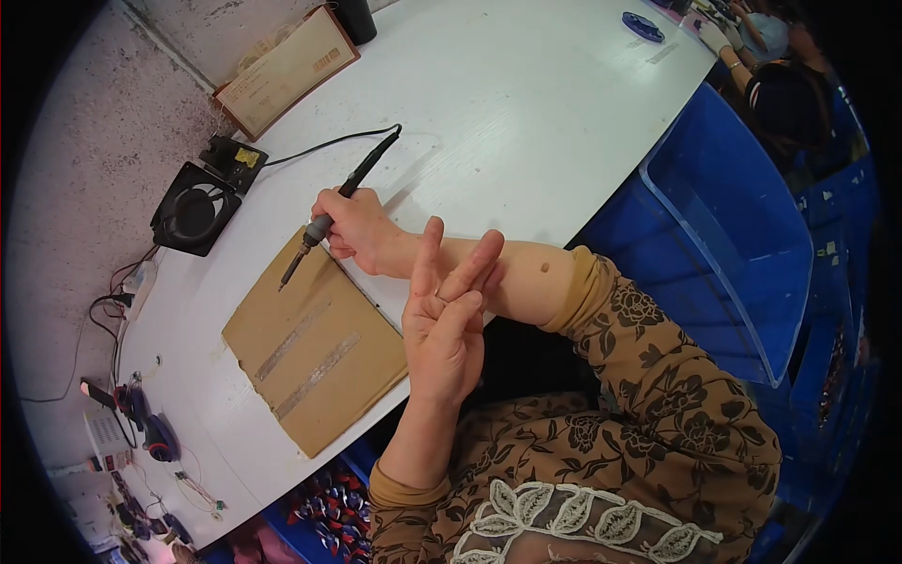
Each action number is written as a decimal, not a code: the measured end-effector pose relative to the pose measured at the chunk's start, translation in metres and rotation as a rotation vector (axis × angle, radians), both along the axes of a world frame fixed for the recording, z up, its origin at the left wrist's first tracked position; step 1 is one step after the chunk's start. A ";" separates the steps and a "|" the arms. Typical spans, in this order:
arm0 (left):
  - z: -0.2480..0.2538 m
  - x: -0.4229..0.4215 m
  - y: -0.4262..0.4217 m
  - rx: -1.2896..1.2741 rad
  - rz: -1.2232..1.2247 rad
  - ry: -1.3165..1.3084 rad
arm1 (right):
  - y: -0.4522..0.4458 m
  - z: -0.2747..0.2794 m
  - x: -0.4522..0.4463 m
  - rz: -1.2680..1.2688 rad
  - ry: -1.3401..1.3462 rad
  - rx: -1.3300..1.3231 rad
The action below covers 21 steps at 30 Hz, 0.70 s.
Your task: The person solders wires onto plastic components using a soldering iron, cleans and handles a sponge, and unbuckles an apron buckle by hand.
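Observation:
My right hand (362, 230) is closed round the grip of a soldering iron (318, 228). The iron's metal tip points down and to the left, over a brown cardboard sheet (315, 348) with two strips of tape on it. From the iron's rear end a black cable runs left. My left hand (446, 329) is raised in front of my right forearm, two fingers stretched out and spread, the thumb bent in across the palm. Nothing shows between its fingers.
A black fan (195, 209) stands by the wall, near a clipboard with paper (287, 70). Pliers (160, 437) and wires lie at the lower left. Blue bins (723, 216) stand beyond the right table edge. Another person's gloved hand (714, 38) shows at the top right.

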<state>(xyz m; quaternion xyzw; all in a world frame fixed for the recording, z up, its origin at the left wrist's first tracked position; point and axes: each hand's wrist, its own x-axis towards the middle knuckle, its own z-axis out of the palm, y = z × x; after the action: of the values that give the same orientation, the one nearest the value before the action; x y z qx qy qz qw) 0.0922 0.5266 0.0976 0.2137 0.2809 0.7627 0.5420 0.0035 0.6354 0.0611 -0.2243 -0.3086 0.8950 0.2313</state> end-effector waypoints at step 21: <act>-0.007 0.007 -0.004 -0.065 0.067 0.173 | -0.002 0.005 0.002 0.004 -0.001 0.003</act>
<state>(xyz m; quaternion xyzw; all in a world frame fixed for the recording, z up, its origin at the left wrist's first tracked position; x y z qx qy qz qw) 0.0988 0.5225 0.0909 0.2517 0.3582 0.7496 0.4965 0.0060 0.6335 0.0665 -0.2236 -0.3106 0.8949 0.2295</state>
